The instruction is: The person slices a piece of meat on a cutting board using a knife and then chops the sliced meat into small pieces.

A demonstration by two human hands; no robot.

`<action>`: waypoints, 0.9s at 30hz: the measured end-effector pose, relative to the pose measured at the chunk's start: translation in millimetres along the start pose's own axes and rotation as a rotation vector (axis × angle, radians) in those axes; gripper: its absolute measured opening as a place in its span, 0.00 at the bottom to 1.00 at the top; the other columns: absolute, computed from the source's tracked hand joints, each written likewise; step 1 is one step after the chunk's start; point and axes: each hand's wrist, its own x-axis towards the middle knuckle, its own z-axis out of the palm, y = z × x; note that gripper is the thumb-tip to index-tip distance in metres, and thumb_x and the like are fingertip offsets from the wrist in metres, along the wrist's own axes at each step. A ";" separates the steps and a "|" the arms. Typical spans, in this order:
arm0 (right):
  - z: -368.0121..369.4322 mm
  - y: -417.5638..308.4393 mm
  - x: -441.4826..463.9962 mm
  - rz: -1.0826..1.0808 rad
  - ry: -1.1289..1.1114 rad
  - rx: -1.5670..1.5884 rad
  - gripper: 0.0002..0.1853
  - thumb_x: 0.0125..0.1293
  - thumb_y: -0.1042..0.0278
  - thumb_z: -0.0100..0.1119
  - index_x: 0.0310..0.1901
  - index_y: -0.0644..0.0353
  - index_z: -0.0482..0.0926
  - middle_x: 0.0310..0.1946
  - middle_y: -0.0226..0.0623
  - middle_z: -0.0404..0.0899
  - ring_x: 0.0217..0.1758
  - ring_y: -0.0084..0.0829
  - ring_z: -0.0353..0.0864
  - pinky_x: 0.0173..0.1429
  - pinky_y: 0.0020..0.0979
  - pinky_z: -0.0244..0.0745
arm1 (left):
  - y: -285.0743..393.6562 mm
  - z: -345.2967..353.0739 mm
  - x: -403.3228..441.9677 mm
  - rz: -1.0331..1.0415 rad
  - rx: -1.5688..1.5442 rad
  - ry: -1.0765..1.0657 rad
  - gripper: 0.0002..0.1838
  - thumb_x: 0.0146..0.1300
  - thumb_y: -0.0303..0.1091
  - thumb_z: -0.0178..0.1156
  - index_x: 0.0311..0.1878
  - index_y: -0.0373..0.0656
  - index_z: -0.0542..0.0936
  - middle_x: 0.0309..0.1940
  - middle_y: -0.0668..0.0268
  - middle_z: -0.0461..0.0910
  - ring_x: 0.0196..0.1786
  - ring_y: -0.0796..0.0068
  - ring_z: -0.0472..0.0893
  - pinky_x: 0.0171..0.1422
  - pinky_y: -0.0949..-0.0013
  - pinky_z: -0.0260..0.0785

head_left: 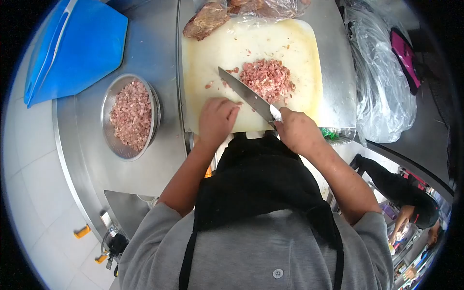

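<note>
My right hand [297, 129] is wrapped round the white-wrapped handle of a knife [249, 95], whose blade points up and left over the cutting board [203, 63]. Just beyond the blade lies a pile of chopped pink meat [267, 79], with small bits scattered beside it. My left hand [217, 120] is at the board's near edge, left of the blade, its fingers curled together near a small scrap; whether they hold anything is too small to tell. Larger brown meat pieces [207, 21], some in clear plastic, lie at the board's far edge.
A metal colander [107, 123] of chopped meat stands on the steel counter [87, 166] at left. Behind it is a blue container [92, 46]. Clear plastic bags [382, 82] hang at right. Another person [401, 188] bends at the lower right.
</note>
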 end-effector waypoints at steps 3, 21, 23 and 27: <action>-0.5 -1.8 -1.4 0.049 -0.019 -0.010 0.12 0.72 0.65 0.54 0.48 0.66 0.77 0.36 0.55 0.86 0.43 0.54 0.87 0.51 0.51 0.81 | 4.4 -18.4 20.2 -0.161 0.187 0.369 0.26 0.51 0.42 0.77 0.49 0.36 0.81 0.56 0.52 0.76 0.60 0.49 0.73 0.63 0.50 0.68; 1.9 -3.7 -5.8 -0.019 0.044 -0.132 0.09 0.70 0.69 0.53 0.45 0.65 0.76 0.32 0.53 0.86 0.38 0.54 0.87 0.46 0.51 0.81 | 22.1 -5.8 3.4 -0.186 -0.069 0.206 0.12 0.60 0.34 0.70 0.45 0.42 0.86 0.51 0.60 0.83 0.54 0.57 0.81 0.59 0.57 0.74; 0.9 -4.6 -8.3 -0.022 0.038 -0.153 0.08 0.69 0.69 0.53 0.44 0.65 0.76 0.31 0.53 0.85 0.36 0.54 0.87 0.44 0.52 0.81 | 14.4 -0.2 4.8 -0.140 -0.108 0.158 0.11 0.60 0.33 0.70 0.45 0.42 0.86 0.51 0.60 0.83 0.54 0.57 0.81 0.59 0.57 0.75; 3.3 -0.4 -17.0 -0.010 0.015 -0.150 0.08 0.69 0.69 0.54 0.43 0.65 0.75 0.30 0.54 0.85 0.37 0.55 0.87 0.44 0.52 0.82 | 2.0 -7.4 10.2 -0.163 -0.066 0.183 0.07 0.63 0.30 0.66 0.43 0.40 0.88 0.44 0.60 0.86 0.48 0.57 0.84 0.56 0.60 0.76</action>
